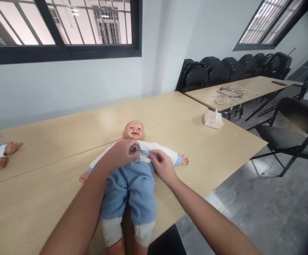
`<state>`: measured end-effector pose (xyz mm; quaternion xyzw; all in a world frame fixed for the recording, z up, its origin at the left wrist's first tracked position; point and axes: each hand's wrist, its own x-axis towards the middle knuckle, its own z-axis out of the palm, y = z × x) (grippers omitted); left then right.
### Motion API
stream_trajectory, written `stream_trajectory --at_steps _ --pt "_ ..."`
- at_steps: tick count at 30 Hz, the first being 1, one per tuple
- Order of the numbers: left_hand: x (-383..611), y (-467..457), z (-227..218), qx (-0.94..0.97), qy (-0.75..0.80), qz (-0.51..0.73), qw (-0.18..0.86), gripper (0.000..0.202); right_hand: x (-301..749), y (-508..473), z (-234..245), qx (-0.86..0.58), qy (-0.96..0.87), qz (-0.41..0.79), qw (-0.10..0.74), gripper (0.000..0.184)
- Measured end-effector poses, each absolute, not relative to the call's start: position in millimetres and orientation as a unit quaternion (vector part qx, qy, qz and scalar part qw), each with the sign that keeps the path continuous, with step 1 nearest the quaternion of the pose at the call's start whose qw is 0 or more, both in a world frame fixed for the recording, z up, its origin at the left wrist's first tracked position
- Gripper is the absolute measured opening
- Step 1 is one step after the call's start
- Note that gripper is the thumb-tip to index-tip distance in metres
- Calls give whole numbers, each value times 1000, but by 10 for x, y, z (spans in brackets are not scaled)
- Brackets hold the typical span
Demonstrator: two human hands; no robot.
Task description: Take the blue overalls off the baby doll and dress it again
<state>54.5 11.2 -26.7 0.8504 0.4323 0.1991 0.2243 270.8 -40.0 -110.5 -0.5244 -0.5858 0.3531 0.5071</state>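
A baby doll [134, 131] lies face up on the wooden table [50, 198], dressed in a white top and fuzzy blue overalls [132, 191]. My left hand [122, 153] rests on the doll's chest, fingers curled around a small grey piece. My right hand [161, 163] pinches the end of a thin blue strap [144, 151] at the chest. The strap runs between both hands.
Another doll's legs and feet [0, 156] show at the left edge. A small tissue box [213, 119] sits near the table's far right corner. A second table [249, 88] holds coiled cords [229, 94]. Black chairs [289, 131] stand to the right and along the wall.
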Motion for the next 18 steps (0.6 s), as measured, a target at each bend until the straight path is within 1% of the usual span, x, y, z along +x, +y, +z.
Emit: stream_trajectory --at_steps 3,6,13,15,18 --pt "562 116 -290 860 406 225 211 19 2731 -441 -1089 -507 -535 449 505 30" --pt "595 104 -314 844 413 237 248 28 2773 -483 -1075 -490 -506 512 492 36" --pt "660 63 -315 793 406 242 383 25 2768 -496 -1058 -460 -530 516 492 40" --pt "647 56 -305 795 405 230 388 25 2763 -499 -1046 -448 -540 513 494 39" --pt "608 57 -298 821 410 201 343 28 2758 -510 -1044 -446 -553 503 492 34"
